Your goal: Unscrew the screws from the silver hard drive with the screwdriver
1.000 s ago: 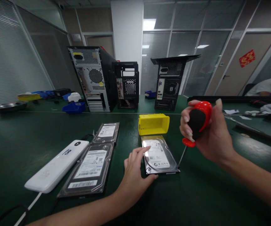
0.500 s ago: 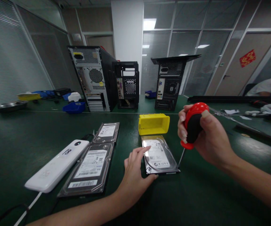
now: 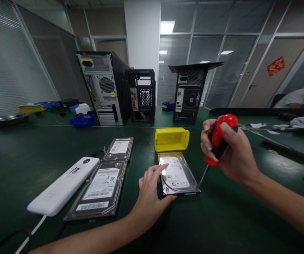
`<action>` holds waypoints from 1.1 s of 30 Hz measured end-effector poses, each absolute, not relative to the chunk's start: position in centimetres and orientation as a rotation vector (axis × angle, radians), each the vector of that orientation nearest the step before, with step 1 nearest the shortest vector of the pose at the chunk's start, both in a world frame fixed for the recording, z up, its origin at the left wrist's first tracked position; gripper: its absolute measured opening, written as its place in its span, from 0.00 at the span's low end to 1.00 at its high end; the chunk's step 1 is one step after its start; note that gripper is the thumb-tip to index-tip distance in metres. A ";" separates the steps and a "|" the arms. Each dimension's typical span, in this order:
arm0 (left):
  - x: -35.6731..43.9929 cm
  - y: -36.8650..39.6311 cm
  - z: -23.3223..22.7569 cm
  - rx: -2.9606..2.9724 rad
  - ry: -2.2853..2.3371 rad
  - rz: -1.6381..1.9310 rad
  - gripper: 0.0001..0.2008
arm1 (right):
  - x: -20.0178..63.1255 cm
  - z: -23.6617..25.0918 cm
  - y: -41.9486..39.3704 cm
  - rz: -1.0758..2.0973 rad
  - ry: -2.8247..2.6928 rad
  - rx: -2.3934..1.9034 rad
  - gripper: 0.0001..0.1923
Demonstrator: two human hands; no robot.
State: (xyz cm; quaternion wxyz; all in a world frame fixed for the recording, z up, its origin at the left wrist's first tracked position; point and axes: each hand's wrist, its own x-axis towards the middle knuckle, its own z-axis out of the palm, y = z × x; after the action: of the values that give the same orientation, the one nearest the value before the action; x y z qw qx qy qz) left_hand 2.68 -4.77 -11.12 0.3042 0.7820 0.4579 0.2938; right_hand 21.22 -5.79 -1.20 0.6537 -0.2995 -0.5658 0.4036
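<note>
Right hand (image 3: 230,151) is clenching the red-and-black screwdriver (image 3: 219,139), handle up, shaft slanting down so the tip is meeting the near right corner of the hard drive (image 3: 177,173). Left hand (image 3: 152,192) is lying open, fingers spread on the drive's left edge, pinning it flat on the green table (image 3: 220,218). Yellow bin (image 3: 171,139) is sitting just behind the drive. Two more drives (image 3: 107,176) and a white box (image 3: 62,185) are lying to the left.

Single head-worn view, facing forward and down, close over the green table (image 3: 220,218), office beyond
</note>
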 end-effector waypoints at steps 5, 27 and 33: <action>2.7 -4.8 -11.1 2.054 1.230 0.745 0.34 | 21.4 -1.3 -5.6 0.900 -1.218 -0.649 0.13; 2.7 -4.8 -11.2 2.045 1.232 0.752 0.34 | 21.3 -1.7 -5.2 0.941 -1.140 -0.663 0.18; 2.7 -4.8 -11.5 2.048 1.227 0.767 0.34 | 21.1 -1.6 -5.2 0.863 -1.187 -0.756 0.13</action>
State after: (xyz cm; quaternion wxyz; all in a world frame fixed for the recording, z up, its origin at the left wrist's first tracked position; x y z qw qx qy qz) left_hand 2.66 -4.81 -11.47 0.3117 0.7760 0.4648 0.2908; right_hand 21.11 -5.24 -1.62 0.6783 -0.3364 -0.5282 0.3843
